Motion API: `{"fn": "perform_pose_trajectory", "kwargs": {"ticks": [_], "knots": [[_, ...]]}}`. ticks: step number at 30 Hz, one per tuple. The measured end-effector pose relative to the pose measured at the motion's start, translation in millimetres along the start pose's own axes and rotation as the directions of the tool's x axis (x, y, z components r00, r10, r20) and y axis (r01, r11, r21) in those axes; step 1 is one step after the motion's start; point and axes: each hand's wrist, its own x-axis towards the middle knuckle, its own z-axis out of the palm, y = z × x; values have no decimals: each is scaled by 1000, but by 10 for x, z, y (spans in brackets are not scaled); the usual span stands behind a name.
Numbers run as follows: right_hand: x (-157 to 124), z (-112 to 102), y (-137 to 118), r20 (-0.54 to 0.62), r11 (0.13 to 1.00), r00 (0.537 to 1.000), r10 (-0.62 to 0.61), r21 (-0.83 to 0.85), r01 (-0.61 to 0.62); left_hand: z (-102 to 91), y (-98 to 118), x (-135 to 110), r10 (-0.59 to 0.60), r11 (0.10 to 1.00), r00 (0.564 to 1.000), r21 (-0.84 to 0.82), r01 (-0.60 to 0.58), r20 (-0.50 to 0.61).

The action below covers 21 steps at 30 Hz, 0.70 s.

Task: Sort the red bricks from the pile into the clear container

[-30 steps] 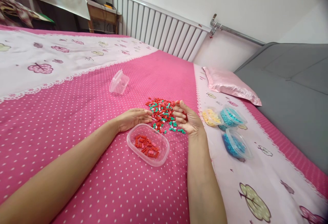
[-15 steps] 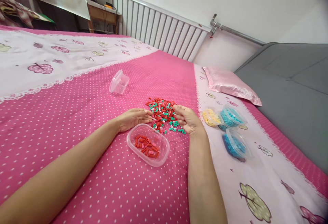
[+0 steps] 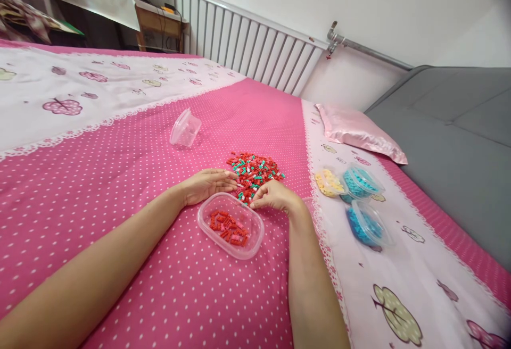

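Observation:
A heap of small plastic building pieces [image 3: 255, 171], mostly red with some green, pink and white, lies on the pink dotted bedspread. My left hand [image 3: 209, 184] rests at the heap's left edge, fingers stretched out and holding nothing visible. Over the heap's near right side, my right hand [image 3: 273, 197] has thumb and forefinger pinched together close to the container's far rim; whatever is between them is too small to make out. A clear plastic container [image 3: 250, 252] in front of both hands has red and a few pink pieces [image 3: 229, 227] on its bottom.
Farther left, an empty-looking clear container [image 3: 186, 128] lies tipped on its side. Right of the hands stand lidded tubs of yellow pieces [image 3: 329, 183], teal pieces [image 3: 359, 183] and blue pieces [image 3: 364, 226]. A pink pillow [image 3: 359, 131] lies by the grey headboard [image 3: 451, 125].
My right hand has moved left and nearer, from the heap's right edge to its near side by the container. The left hand has stayed in place.

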Motion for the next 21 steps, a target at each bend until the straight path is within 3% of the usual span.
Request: {"fn": "perform_pose_trajectory", "kwargs": {"ticks": [3,6,8,10,13,15,17,21], "knots": [[-48,-20,-54,-28,980,998,-63,186,67,-14,-7,9,0,1000,1000,-15,0,6],[-86,-47,-129,-67,864,995,-79,494,102,-20,-12,13,-2,1000,1000,-14,2,5],[-94,-74,-171,-67,698,993,-93,707,113,-17,-11,11,-4,1000,1000,-4,4,3],[-91,-110,-192,-44,480,990,-136,871,105,-10,-8,8,-9,1000,1000,6,9,-5],[-75,-167,-187,-1,187,981,-195,982,39,1,0,4,-16,1000,1000,13,17,-16],[-66,-197,-172,17,63,977,-213,998,-4,4,3,3,-16,1000,1000,19,16,-15],[-60,-219,-161,25,2,976,-217,1000,-25,2,1,6,-11,1000,1000,24,11,-6],[-44,-245,-161,6,-6,981,-195,1000,-7,-13,-10,18,0,1000,1000,16,0,5]]}}
